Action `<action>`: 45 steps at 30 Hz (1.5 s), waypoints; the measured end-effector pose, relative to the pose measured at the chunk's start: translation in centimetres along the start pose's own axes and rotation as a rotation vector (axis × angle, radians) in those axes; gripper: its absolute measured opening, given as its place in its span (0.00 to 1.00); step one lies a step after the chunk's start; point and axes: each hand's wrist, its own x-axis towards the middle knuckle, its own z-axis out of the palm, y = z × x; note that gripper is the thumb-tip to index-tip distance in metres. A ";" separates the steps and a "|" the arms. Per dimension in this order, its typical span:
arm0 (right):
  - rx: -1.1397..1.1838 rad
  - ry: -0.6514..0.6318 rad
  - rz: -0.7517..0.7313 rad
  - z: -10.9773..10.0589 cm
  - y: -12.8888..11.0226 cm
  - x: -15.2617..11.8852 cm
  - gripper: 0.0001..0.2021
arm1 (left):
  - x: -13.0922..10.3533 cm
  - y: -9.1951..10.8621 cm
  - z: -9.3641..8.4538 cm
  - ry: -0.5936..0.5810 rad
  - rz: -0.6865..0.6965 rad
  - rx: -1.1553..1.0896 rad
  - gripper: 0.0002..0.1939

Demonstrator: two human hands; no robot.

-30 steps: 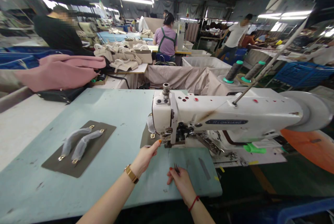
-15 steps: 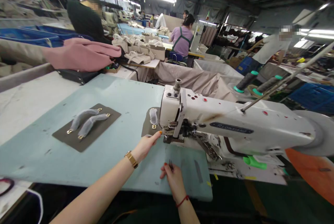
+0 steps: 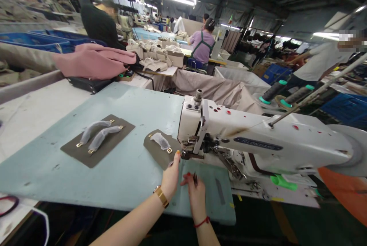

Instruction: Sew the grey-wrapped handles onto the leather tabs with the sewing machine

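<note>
My left hand, with a gold watch on its wrist, is closed on the near edge of a grey-brown panel. A short handle in clear wrapping, with gold-coloured metal ends, lies across that panel. The panel is beside the needle area of a white sewing machine, whose head hides its right part. Lower right, my right hand is closed around a small dark pointed tool, its kind unclear. That hand is over the pale blue tabletop, near the machine's presser area.
At left lies another grey-brown panel with two wrapped handles. A dark flat strip rests right of my right hand. Dark thread cones stand behind the machine. A pink cloth lies at the back left. Other people sit or stand beyond.
The panel by the machine has turned and come out leftward, showing more of its wrapped handle. My left hand has shifted right and nearer to me, onto its edge. My right hand moved slightly right.
</note>
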 end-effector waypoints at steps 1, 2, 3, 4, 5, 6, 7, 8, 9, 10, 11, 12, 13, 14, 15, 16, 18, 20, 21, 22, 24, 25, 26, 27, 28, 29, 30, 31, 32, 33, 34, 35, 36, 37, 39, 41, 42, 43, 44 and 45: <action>0.011 0.020 -0.034 0.1 -0.9 0.3 0.23 | -0.4 -0.7 -0.5 0.008 0.009 -0.055 0.29; 0.020 0.033 -0.064 0.3 -1.8 0.6 0.22 | -0.8 -1.5 -1.4 0.018 0.033 -0.094 0.28; 0.027 0.039 -0.088 0.6 -2.6 1.0 0.22 | -1.1 -2.6 -2.6 0.038 0.063 -0.113 0.28; 0.031 0.039 -0.106 1.1 -3.4 1.3 0.22 | -1.1 -3.8 -4.1 0.058 0.094 -0.102 0.28; 0.034 0.033 -0.121 1.6 -4.0 1.7 0.22 | -0.9 -4.8 -5.7 0.125 0.121 -0.057 0.28; 0.035 0.029 -0.132 2.3 -4.5 2.1 0.23 | -0.2 -5.7 -7.4 0.180 0.175 0.010 0.27; 0.032 0.031 -0.141 3.0 -4.8 2.5 0.23 | 0.9 -6.1 -9.1 0.169 0.273 0.090 0.25; 0.029 0.037 -0.146 3.7 -5.1 2.8 0.24 | 2.3 -6.1 -10.5 0.082 0.406 0.185 0.23; 0.028 0.049 -0.148 4.4 -5.3 3.1 0.24 | 4.0 -5.6 -11.6 -0.049 0.545 0.288 0.22; 0.027 0.067 -0.146 5.1 -5.5 3.3 0.23 | 5.9 -4.7 -12.3 -0.203 0.682 0.397 0.22; 0.028 0.087 -0.140 5.6 -5.6 3.4 0.23 | 7.7 -3.4 -12.6 -0.349 0.804 0.499 0.24; 0.032 0.102 -0.129 6.0 -5.7 3.5 0.22 | 9.5 -1.9 -12.5 -0.477 0.909 0.589 0.27; 0.042 0.111 -0.115 6.3 -5.7 3.5 0.22 | 11.1 -0.4 -12.2 -0.581 1.001 0.662 0.31; 0.051 0.116 -0.102 6.5 -5.7 3.5 0.22 | 12.4 1.0 -11.7 -0.670 1.082 0.717 0.35; 0.057 0.118 -0.092 6.6 -5.6 3.5 0.22 | 13.4 2.3 -11.1 -0.745 1.148 0.763 0.37; 0.063 0.116 -0.089 6.5 -5.5 3.5 0.21 | 14.0 3.5 -10.5 -0.797 1.200 0.800 0.37; 0.070 0.109 -0.103 6.4 -5.2 3.5 0.21 | 14.4 5.1 -9.7 -0.858 1.267 0.871 0.36; 0.075 0.107 -0.116 6.1 -4.8 3.6 0.20 | 14.0 6.0 -9.5 -0.866 1.302 0.937 0.34; 0.080 0.106 -0.115 6.0 -4.6 3.7 0.20 | 13.5 6.2 -9.6 -0.849 1.310 0.964 0.33; 0.086 0.102 -0.111 5.8 -4.4 3.7 0.20 | 12.9 6.4 -9.8 -0.821 1.313 0.989 0.33; 0.103 0.077 -0.100 5.3 -4.1 3.8 0.20 | 11.5 6.6 -10.0 -0.727 1.297 1.037 0.33; 0.115 0.058 -0.095 5.0 -4.0 3.8 0.20 | 10.7 6.6 -10.1 -0.670 1.281 1.064 0.32; 0.128 0.034 -0.092 4.7 -3.9 3.9 0.20 | 9.9 6.6 -10.1 -0.616 1.259 1.095 0.32; 0.143 0.008 -0.090 4.4 -3.9 4.0 0.20 | 9.0 6.6 -10.1 -0.567 1.232 1.126 0.32; 0.156 -0.017 -0.090 4.0 -3.9 4.1 0.20 | 8.2 6.6 -9.9 -0.521 1.201 1.152 0.31; 0.165 -0.037 -0.090 3.7 -4.0 4.2 0.21 | 7.4 6.5 -9.7 -0.479 1.168 1.174 0.31; 0.168 -0.052 -0.091 3.4 -4.1 4.3 0.21 | 6.7 6.5 -9.5 -0.440 1.137 1.188 0.31; 0.162 -0.063 -0.094 3.0 -4.2 4.4 0.22 | 6.2 6.4 -9.4 -0.404 1.108 1.194 0.30; 0.149 -0.071 -0.098 2.7 -4.2 4.4 0.22 | 5.8 6.2 -9.2 -0.375 1.085 1.193 0.30; 0.128 -0.076 -0.106 2.4 -4.2 4.4 0.22 | 5.5 6.1 -9.1 -0.351 1.070 1.180 0.29; 0.101 -0.081 -0.118 2.1 -4.2 4.2 0.22 | 5.4 6.0 -9.1 -0.341 1.062 1.154 0.28; 0.073 -0.091 -0.133 1.8 -4.1 3.9 0.22 | 5.5 5.9 -9.1 -0.349 1.063 1.116 0.27; 0.049 -0.105 -0.151 1.6 -3.9 3.6 0.21 | 5.7 5.8 -9.1 -0.380 1.070 1.066 0.26; 0.030 -0.122 -0.166 1.3 -3.7 3.1 0.21 | 5.9 5.7 -9.2 -0.436 1.082 1.005 0.25; 0.023 -0.149 -0.184 0.9 -3.1 2.1 0.21 | 6.5 5.7 -9.4 -0.577 1.096 0.857 0.22; 0.057 -0.176 -0.182 0.7 -2.7 1.2 0.20 | 7.0 5.9 -9.4 -0.682 1.070 0.719 0.18; 0.078 -0.190 -0.178 0.7 -2.6 0.9 0.20 | 7.1 6.0 -9.4 -0.710 1.044 0.670 0.17; 0.096 -0.205 -0.174 0.7 -2.5 0.6 0.20 | 7.2 6.1 -9.4 -0.726 1.015 0.636 0.16; 0.110 -0.218 -0.171 0.7 -2.6 0.4 0.20 | 7.2 6.2 -9.3 -0.736 0.988 0.615 0.16; 0.118 -0.224 -0.168 0.8 -2.7 0.3 0.20 | 7.2 6.3 -9.2 -0.744 0.967 0.602 0.16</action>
